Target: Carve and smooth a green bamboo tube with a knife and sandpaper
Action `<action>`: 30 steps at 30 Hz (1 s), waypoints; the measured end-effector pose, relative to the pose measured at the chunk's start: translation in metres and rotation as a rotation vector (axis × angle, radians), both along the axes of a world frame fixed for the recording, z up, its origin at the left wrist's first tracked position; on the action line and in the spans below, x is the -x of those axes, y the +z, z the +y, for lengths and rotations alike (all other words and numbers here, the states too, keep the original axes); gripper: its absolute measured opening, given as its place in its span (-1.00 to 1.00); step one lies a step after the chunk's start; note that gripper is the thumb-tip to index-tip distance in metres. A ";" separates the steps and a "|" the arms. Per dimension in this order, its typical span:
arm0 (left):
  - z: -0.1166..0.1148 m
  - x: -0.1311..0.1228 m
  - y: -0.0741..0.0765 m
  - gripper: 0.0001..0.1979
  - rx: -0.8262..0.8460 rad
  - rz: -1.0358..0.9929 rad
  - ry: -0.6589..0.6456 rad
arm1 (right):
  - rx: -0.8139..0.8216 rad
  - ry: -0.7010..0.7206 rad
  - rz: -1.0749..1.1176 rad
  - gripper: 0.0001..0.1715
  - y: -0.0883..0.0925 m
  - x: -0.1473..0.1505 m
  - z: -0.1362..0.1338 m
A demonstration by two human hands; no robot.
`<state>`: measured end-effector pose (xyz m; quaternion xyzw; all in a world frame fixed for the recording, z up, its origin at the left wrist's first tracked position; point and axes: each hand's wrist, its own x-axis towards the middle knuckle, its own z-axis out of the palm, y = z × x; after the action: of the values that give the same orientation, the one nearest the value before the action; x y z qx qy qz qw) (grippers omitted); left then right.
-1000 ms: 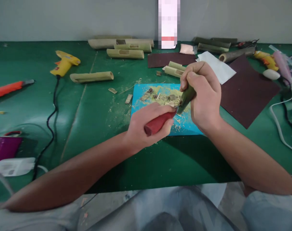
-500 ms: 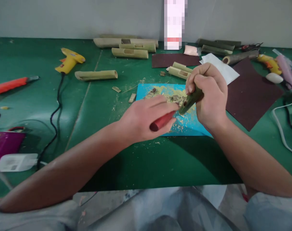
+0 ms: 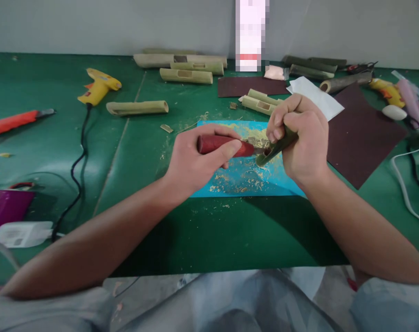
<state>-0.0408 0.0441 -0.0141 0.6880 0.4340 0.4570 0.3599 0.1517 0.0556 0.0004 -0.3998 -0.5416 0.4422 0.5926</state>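
Observation:
My left hand (image 3: 198, 161) is closed around the red handle of a carving knife (image 3: 216, 145). Its short metal blade points right and meets the cut opening in a green bamboo tube (image 3: 277, 146); how deep the tip sits I cannot tell. My right hand (image 3: 304, 138) grips that tube from above, fingers curled round its upper part, the lower end tilted down to the left. Beneath both hands lies a blue sheet (image 3: 237, 186) strewn with pale bamboo shavings (image 3: 254, 173) and chips.
Hollowed bamboo pieces (image 3: 186, 76) lie along the back, with another bamboo tube (image 3: 137, 108) at left. A yellow glue gun (image 3: 100, 87) and an orange-handled tool (image 3: 14, 123) rest farther left. Brown sheets (image 3: 364, 138), white paper (image 3: 315, 99) and cords lie right.
My left hand has turned and shifted slightly left and up, so the red handle now lies nearly level. The tube in my right hand has moved only a little.

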 end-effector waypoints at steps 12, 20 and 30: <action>-0.006 0.003 0.023 -0.77 -0.276 0.331 -0.187 | 0.000 0.015 0.027 -0.80 0.004 0.001 -0.002; -0.037 0.001 0.030 -0.60 -0.304 0.873 -0.241 | -0.073 0.087 0.062 -0.75 0.006 0.003 -0.002; -0.050 -0.006 0.028 -0.63 -0.444 1.017 -0.094 | -0.059 0.068 -0.003 -0.76 0.007 0.005 -0.001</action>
<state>-0.0346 -0.0057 0.0141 0.8997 0.4152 0.1316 -0.0286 0.1464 0.0547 0.0079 -0.3643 -0.5683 0.4455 0.5881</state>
